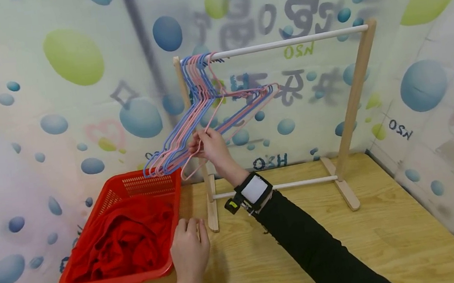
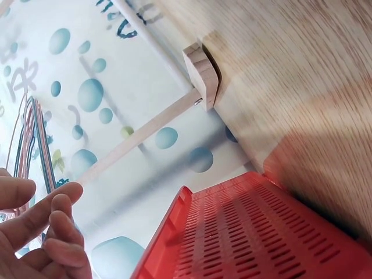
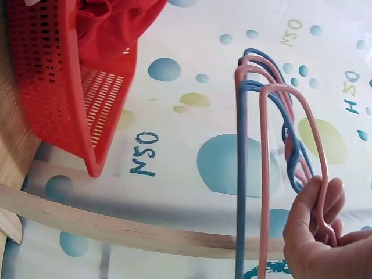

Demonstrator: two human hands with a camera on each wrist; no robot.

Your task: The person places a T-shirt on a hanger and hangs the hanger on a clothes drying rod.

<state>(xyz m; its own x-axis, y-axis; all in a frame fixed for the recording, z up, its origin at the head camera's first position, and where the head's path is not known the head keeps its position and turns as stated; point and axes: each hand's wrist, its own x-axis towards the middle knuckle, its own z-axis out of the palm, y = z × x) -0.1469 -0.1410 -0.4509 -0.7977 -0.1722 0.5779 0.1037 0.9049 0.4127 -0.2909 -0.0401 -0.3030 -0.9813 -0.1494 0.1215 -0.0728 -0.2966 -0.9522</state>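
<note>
Currently | right fingers (image 3: 335, 193) pinch pink hanger (image 3: 265, 151) | hook (image 1: 211, 70) up, long axis across rail (image 1: 291, 41) | left fingers (image 2: 43, 209) relaxed

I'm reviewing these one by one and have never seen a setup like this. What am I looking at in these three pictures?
There is no robot here: a person works with two bare hands. The widest picture comes from a camera worn on the head, looking forward and down; the other two come from cameras on the left and right wrists.

On the wooden table stand a small rack and a red basket with red cloth inside. Blue and pink hangers hang at one end of the rack's top bar. The right hand holds the nearest pink hanger; the left hand is beside the basket, holding nothing.
</note>
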